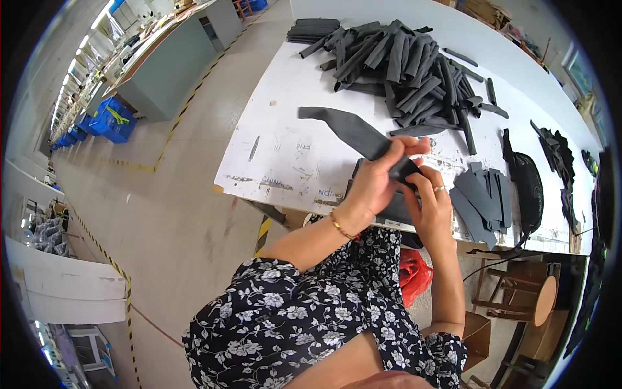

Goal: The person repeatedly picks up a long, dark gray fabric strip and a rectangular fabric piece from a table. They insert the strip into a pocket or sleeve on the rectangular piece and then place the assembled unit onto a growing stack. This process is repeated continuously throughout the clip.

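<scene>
Between my two hands, above the front edge of the white table (259, 139), is a long dark grey fabric strip (350, 128). Its free end points away to the left, wide and flattened. My left hand (379, 178) grips the strip near its right end, thumb on top. At that end my right hand (431, 198), with a ring on one finger, pinches the material with thumb and fingers. Just below the hands lie more dark flat pieces (396, 211), partly covered by them. Flat dark grey strips (483, 198) are fanned out right of my right hand.
A large heap of folded dark strips (398, 68) covers the table's far side, beside a neat stack (312, 30). A black bag (526, 188) and crumpled black material (558, 159) lie to the right. Below stand a wooden stool (536, 301) and a red plastic bag (414, 277).
</scene>
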